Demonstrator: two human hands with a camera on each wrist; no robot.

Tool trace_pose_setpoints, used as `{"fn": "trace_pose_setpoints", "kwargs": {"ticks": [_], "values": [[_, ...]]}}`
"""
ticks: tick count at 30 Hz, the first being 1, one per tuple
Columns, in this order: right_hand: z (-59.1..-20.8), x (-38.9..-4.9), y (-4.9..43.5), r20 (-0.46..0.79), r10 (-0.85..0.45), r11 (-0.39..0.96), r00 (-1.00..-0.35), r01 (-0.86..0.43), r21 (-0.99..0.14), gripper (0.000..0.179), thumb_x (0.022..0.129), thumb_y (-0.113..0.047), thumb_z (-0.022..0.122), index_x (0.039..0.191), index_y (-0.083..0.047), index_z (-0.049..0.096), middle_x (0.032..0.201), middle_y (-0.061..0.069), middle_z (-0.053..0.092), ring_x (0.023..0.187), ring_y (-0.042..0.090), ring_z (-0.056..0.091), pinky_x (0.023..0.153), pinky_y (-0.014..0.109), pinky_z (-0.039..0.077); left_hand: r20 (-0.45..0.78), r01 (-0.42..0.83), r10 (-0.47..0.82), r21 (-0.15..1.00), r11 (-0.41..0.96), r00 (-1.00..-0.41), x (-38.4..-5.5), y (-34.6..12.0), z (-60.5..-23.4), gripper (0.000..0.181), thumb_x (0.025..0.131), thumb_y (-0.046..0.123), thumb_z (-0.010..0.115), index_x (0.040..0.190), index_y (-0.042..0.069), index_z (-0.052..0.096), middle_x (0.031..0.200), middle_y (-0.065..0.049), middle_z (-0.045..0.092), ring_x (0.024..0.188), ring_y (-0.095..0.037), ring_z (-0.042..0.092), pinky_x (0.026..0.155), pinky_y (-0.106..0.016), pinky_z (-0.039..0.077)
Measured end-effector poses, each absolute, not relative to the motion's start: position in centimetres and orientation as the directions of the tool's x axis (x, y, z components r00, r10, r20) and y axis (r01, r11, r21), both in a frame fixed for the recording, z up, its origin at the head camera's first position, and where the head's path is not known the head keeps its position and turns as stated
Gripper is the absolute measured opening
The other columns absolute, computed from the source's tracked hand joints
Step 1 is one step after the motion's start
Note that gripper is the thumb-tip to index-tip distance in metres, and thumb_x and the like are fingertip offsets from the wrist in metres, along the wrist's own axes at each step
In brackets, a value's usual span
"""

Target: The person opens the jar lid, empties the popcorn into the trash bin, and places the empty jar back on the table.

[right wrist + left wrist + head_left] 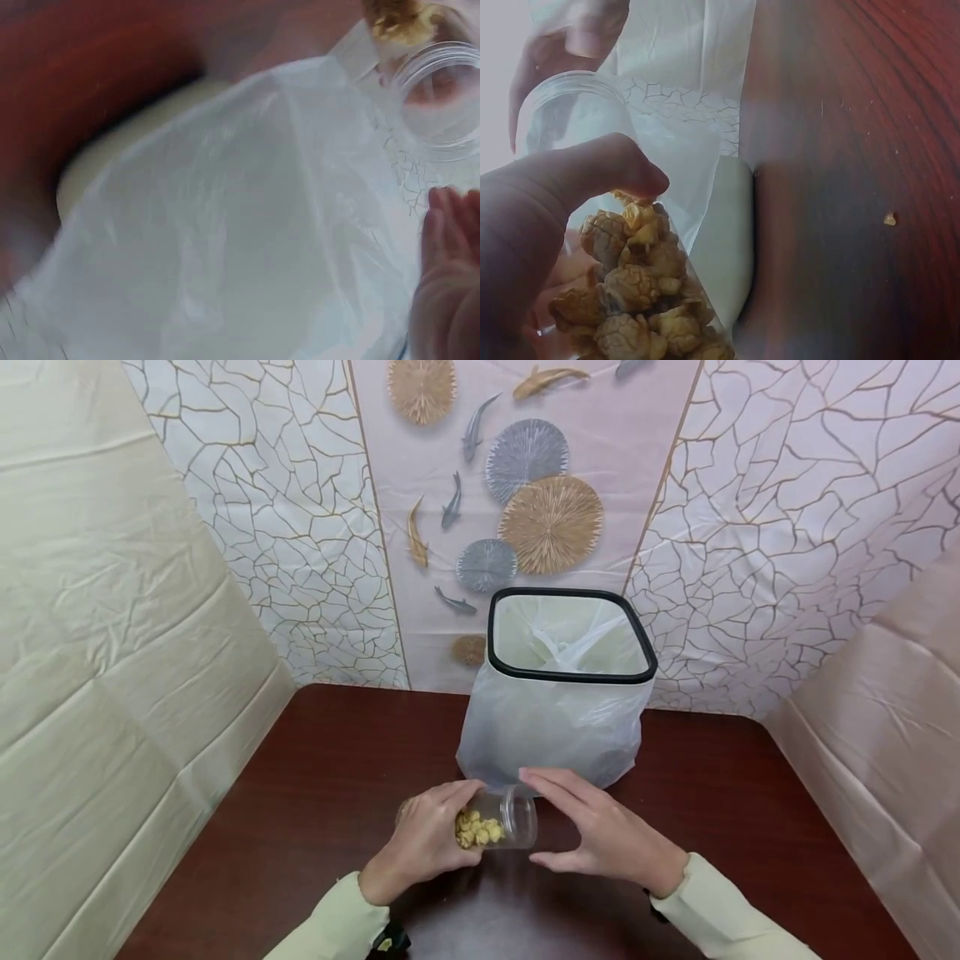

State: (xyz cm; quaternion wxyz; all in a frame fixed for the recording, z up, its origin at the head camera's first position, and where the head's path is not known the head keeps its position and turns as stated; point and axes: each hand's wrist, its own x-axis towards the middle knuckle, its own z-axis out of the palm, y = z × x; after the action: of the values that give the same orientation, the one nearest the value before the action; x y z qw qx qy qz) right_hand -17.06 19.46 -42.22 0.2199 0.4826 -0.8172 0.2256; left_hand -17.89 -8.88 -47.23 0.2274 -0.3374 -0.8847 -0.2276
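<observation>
My left hand (427, 831) grips a clear plastic jar (491, 802) tilted on its side, with its ringed end toward the right. Golden popcorn (478, 829) lies in the part of the jar nearest the left palm. In the left wrist view the thumb crosses the jar (577, 124) above the popcorn (641, 289). My right hand (600, 831) is beside the ringed end, thumb and fingers spread apart. The right wrist view has the fingers of this hand (450, 277) apart from the jar's ringed end (442, 101). Whether a lid covers that end, I cannot tell.
A bin (555, 718) with a white plastic liner and black rim stands just behind the hands on the dark red-brown table (337, 760). A small crumb (890, 218) lies on the tabletop. Patterned cloth (300, 527) hangs at the back, with beige cloth (97, 693) at the sides.
</observation>
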Motion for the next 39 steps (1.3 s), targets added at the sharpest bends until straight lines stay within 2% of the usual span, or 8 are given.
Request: {"fn": "trace_pose_setpoints", "kwargs": {"ticks": [7, 13, 19, 24, 30, 35, 37, 39], "values": [[-42.0, -16.6, 18.6, 0.341, -0.459, 0.563, -0.821, -0.565, -0.603, 0.063, 0.090, -0.041, 0.083, 0.138, -0.006, 0.064, 0.121, 0.004, 0.074, 0.109, 0.016, 0.072, 0.095, 0.035, 0.061, 0.618, 0.715, 0.506, 0.134, 0.686, -0.602, -18.1, -8.9, -47.1, 0.079, 0.057, 0.024, 0.097, 0.129, 0.010, 0.068, 0.124, -0.003, 0.076, 0.112, -0.021, 0.074, 0.093, -0.037, 0.063], [-42.0, -16.8, 17.7, 0.028, -0.383, 0.554, -0.923, -0.254, -0.793, 0.053, 0.094, -0.043, 0.078, 0.125, -0.001, 0.069, 0.102, 0.004, 0.075, 0.088, 0.013, 0.072, 0.080, 0.026, 0.061, 0.681, 0.722, 0.524, 0.010, 0.692, -0.512, -18.4, -8.7, -47.2, 0.075, 0.057, 0.018, 0.094, 0.126, 0.006, 0.069, 0.119, -0.007, 0.076, 0.109, -0.022, 0.074, 0.099, -0.038, 0.061], [-42.6, -16.9, 17.2, -0.039, -0.393, 0.510, -0.919, -0.183, -0.841, 0.056, 0.092, -0.040, 0.080, 0.125, 0.004, 0.068, 0.102, 0.006, 0.075, 0.087, 0.013, 0.071, 0.075, 0.022, 0.059, 0.689, 0.719, 0.526, -0.010, 0.695, -0.498, -18.3, -8.7, -47.3, 0.076, 0.056, 0.018, 0.094, 0.127, 0.006, 0.069, 0.119, -0.007, 0.077, 0.108, -0.022, 0.074, 0.098, -0.037, 0.061], [-43.4, -17.0, 17.4, 0.126, -0.472, 0.484, -0.872, -0.376, -0.790, 0.054, 0.088, -0.035, 0.085, 0.125, 0.000, 0.066, 0.105, 0.007, 0.074, 0.090, 0.015, 0.073, 0.081, 0.027, 0.062, 0.674, 0.714, 0.525, 0.005, 0.700, -0.520, -18.2, -8.9, -47.5, 0.078, 0.056, 0.020, 0.095, 0.128, 0.007, 0.069, 0.121, -0.006, 0.077, 0.109, -0.021, 0.074, 0.100, -0.037, 0.060], [-43.9, -17.0, 18.0, 0.441, -0.613, 0.519, -0.656, -0.755, -0.401, 0.073, 0.079, -0.030, 0.093, 0.138, -0.005, 0.059, 0.123, 0.002, 0.067, 0.106, 0.014, 0.070, 0.092, 0.034, 0.061, 0.661, 0.715, 0.518, 0.042, 0.698, -0.544, -18.1, -9.1, -47.7, 0.082, 0.055, 0.020, 0.097, 0.130, 0.008, 0.068, 0.122, -0.005, 0.076, 0.109, -0.021, 0.073, 0.100, -0.036, 0.060], [-44.4, -17.4, 18.8, 0.530, -0.703, 0.542, -0.473, -0.840, -0.030, 0.094, 0.076, -0.040, 0.093, 0.151, -0.001, 0.050, 0.141, 0.007, 0.061, 0.123, 0.017, 0.065, 0.104, 0.030, 0.054, 0.671, 0.718, 0.512, 0.043, 0.695, -0.536, -18.1, -9.1, -47.8, 0.082, 0.054, 0.020, 0.097, 0.130, 0.008, 0.068, 0.121, -0.005, 0.076, 0.109, -0.021, 0.074, 0.099, -0.037, 0.060], [-44.6, -17.5, 19.1, 0.543, -0.687, 0.541, -0.483, -0.838, -0.061, 0.098, 0.076, -0.042, 0.093, 0.153, 0.000, 0.048, 0.142, 0.009, 0.061, 0.125, 0.020, 0.065, 0.108, 0.028, 0.052, 0.675, 0.717, 0.511, 0.037, 0.697, -0.532, -18.1, -9.2, -47.8, 0.082, 0.054, 0.021, 0.097, 0.130, 0.008, 0.067, 0.121, -0.005, 0.076, 0.108, -0.021, 0.073, 0.098, -0.037, 0.060], [-44.5, -17.4, 19.2, 0.537, -0.628, 0.544, -0.564, -0.811, -0.217, 0.094, 0.079, -0.040, 0.093, 0.153, -0.001, 0.049, 0.139, 0.008, 0.064, 0.123, 0.021, 0.067, 0.107, 0.026, 0.052, 0.678, 0.717, 0.513, 0.028, 0.697, -0.526, -18.1, -9.2, -47.8, 0.082, 0.054, 0.021, 0.097, 0.130, 0.007, 0.067, 0.121, -0.005, 0.076, 0.108, -0.021, 0.073, 0.098, -0.037, 0.060]]}}
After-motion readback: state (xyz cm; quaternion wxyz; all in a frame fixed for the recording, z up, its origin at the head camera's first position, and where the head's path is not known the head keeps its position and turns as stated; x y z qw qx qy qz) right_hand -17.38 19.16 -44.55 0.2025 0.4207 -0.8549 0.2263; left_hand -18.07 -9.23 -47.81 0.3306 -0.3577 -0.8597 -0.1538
